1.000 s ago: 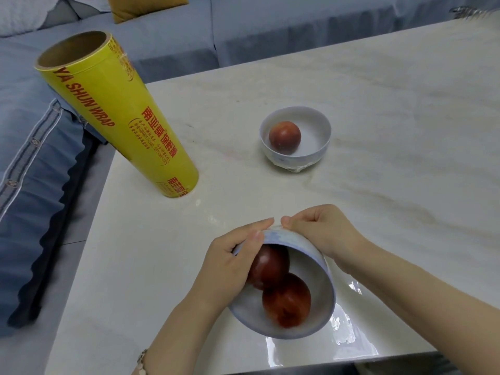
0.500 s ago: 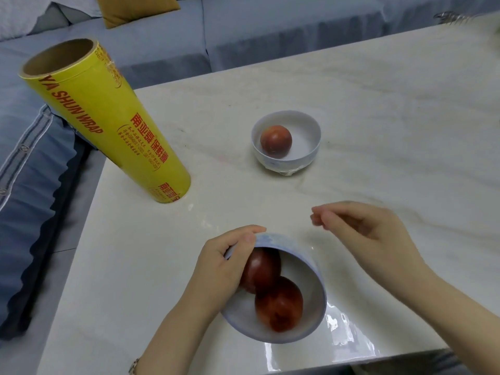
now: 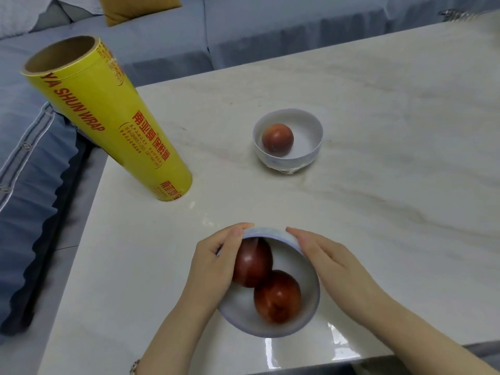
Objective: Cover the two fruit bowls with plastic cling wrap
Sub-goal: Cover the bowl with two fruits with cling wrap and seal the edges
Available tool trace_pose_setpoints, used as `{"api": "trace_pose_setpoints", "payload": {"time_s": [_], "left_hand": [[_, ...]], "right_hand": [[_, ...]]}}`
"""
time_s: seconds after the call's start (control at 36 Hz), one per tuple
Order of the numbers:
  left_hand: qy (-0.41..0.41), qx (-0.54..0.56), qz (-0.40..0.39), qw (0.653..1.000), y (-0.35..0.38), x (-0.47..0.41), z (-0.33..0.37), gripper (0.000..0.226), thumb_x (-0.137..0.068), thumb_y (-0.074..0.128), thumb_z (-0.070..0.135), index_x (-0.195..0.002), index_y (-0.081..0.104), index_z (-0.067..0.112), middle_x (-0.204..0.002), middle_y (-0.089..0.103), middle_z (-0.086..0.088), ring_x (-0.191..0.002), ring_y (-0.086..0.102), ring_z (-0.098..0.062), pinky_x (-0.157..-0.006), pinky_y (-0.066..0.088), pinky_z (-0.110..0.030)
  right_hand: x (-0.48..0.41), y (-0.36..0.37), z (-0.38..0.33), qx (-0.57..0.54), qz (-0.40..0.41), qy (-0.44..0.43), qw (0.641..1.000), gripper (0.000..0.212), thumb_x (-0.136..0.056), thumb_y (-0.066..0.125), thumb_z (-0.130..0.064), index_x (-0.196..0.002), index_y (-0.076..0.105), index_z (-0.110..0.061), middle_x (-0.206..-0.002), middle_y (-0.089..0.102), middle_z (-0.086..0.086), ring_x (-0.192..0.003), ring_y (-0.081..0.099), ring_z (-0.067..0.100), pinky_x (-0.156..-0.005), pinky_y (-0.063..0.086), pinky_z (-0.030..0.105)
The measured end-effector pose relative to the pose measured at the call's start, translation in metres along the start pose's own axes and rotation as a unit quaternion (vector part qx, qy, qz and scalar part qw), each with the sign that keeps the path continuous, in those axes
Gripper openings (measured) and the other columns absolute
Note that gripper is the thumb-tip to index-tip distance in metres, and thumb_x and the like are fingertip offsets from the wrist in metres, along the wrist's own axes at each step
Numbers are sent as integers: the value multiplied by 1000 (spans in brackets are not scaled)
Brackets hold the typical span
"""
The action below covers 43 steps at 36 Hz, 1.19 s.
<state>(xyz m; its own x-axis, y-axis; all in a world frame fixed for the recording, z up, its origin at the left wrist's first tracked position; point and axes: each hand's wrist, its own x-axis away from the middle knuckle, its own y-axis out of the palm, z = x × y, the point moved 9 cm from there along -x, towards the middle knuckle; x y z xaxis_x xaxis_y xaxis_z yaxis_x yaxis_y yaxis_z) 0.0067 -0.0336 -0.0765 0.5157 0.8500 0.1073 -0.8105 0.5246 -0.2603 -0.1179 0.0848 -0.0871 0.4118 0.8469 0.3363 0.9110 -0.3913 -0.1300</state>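
Head view: the near bowl (image 3: 270,233) sits tilted at the table's (image 3: 378,198) front edge. The left hand (image 3: 213,269) curls round its rim to steady it. The right hand (image 3: 332,263) presses straight fingers against the wall (likely smoothing film). The far bowl (image 3: 311,136) sits beyond.

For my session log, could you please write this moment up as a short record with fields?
near bowl: tilted toward the camera, two red fruits inside
left hand: grips the near bowl's left rim
right hand: rests against its right wall, fingers fairly straight
far bowl: upright, one fruit, film apparently bunched under its base
cling wrap roll: yellow, standing on end near the table's left edge
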Motion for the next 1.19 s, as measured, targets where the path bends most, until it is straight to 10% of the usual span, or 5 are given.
{"api": "trace_pose_setpoints", "payload": {"time_s": [0.14, 0.31, 0.5, 0.92, 1.19], "left_hand": [[16, -16, 3, 1000, 1, 4, 3, 22, -78, 48, 35, -81, 70, 31, -84, 70, 29, -89, 62, 11, -74, 42, -2], [-5, -30, 2, 1000, 2, -2, -1, 23, -87, 55, 33, -86, 74, 21, -87, 74, 13, -87, 65, 3, -75, 45, -8], [-7, -38, 26, 999, -4, 1, -1, 26, -90, 53, 31, -72, 70, 24, -59, 63, 18, -62, 57, 5, -59, 39, -6], [-36, -43, -35, 998, 5, -10, -7, 33, -72, 48, 58, -56, 54, 30, -58, 51, 14, -61, 48, -5, -61, 38, -18], [-191, 32, -35, 980, 6, -14, -26, 37, -84, 58, 48, -75, 70, 13, -84, 71, -10, -80, 65, -21, -84, 49, -35]], "right_hand": [[-10, -1, 9, -10, -70, 89, 993, 62, -80, 33, -58, -101, 69, -12, -110, 69, 1, -102, 62, 8, -83, 46, 9], [-8, 6, -41, 100, -63, -74, 990, 45, -83, 36, -64, -117, 54, -43, -118, 49, -38, -112, 39, -25, -88, 26, -7], [-27, 36, -50, 194, -137, -105, 966, 43, -94, 40, -44, -106, 60, -7, -109, 64, 4, -105, 55, 13, -95, 42, 23], [-15, -12, 0, 133, -90, 21, 987, 58, -66, 53, -66, -115, 57, -35, -113, 62, -12, -103, 59, 2, -95, 44, 22], [-1, -11, 3, 14, -66, -19, 998, 25, -91, 52, -14, -93, 70, -31, -87, 73, 10, -77, 69, 14, -69, 54, 19]]}}
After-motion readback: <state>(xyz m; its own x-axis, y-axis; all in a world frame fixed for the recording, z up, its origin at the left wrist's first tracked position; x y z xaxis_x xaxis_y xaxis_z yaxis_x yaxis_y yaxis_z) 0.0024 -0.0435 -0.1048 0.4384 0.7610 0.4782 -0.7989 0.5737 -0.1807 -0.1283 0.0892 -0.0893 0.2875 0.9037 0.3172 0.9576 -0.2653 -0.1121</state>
